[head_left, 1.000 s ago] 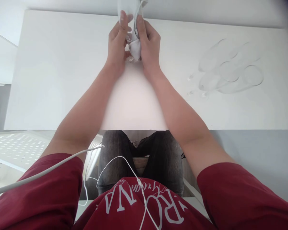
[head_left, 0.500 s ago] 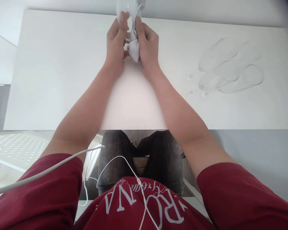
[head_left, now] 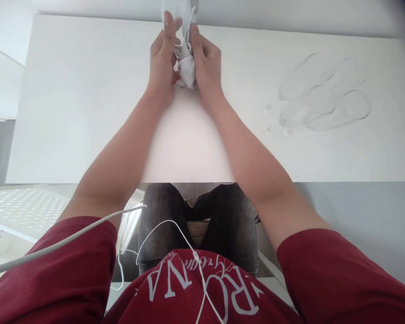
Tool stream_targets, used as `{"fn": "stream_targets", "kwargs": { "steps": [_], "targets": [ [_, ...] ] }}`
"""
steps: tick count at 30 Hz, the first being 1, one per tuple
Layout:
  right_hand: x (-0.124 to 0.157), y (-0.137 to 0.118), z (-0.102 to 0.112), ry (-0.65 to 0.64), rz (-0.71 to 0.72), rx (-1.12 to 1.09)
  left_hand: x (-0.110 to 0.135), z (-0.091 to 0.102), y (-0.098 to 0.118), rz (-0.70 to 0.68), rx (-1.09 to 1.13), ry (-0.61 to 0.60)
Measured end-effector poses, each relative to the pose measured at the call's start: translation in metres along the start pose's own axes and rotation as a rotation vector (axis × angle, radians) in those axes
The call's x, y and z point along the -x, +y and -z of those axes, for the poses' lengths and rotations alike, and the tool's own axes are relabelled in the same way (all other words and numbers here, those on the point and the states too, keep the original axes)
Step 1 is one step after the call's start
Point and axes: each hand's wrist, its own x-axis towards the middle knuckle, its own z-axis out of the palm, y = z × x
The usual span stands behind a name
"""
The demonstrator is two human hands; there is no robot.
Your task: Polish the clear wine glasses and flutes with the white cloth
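At the table's far edge my left hand (head_left: 161,60) is closed around a clear stemmed glass (head_left: 172,6), its thumb pointing away from me along the side. The glass is see-through, and my fingers and the cloth hide much of it. My right hand (head_left: 208,60) grips a pale grey cloth (head_left: 187,71), thumb on top, and presses it against the glass. A bunched end of the cloth hangs toward me between the two hands. Part of the cloth reaches up beside the bowl.
Several clear glass-like pieces (head_left: 324,100) lie on the right of the white table (head_left: 81,99), with small clear bits (head_left: 267,108) beside them. A white cable (head_left: 87,227) crosses my left sleeve. White perforated panels (head_left: 30,209) stand at the lower left.
Both hands, the glass and the cloth have shifted very slightly left. My left thumb has straightened and lifted a little. The pieces on the right have not moved.
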Motion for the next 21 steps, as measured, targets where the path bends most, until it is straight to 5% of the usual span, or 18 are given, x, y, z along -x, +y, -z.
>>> {"fn": "stream_targets", "kwargs": {
  "steps": [2,8,14,21],
  "targets": [
    [-0.001,0.002,-0.001,-0.016,-0.025,0.059,-0.002,0.002,-0.002,-0.109,-0.040,-0.004],
    [0.002,-0.004,0.004,0.034,0.107,0.001,-0.009,0.005,-0.010,-0.135,-0.081,-0.059],
    [0.001,0.001,0.001,0.024,0.006,0.029,-0.007,0.010,-0.010,-0.194,-0.141,-0.101],
    [0.004,-0.012,0.006,0.008,0.063,0.016,-0.007,0.006,-0.006,-0.104,-0.030,-0.071]
  ]
}}
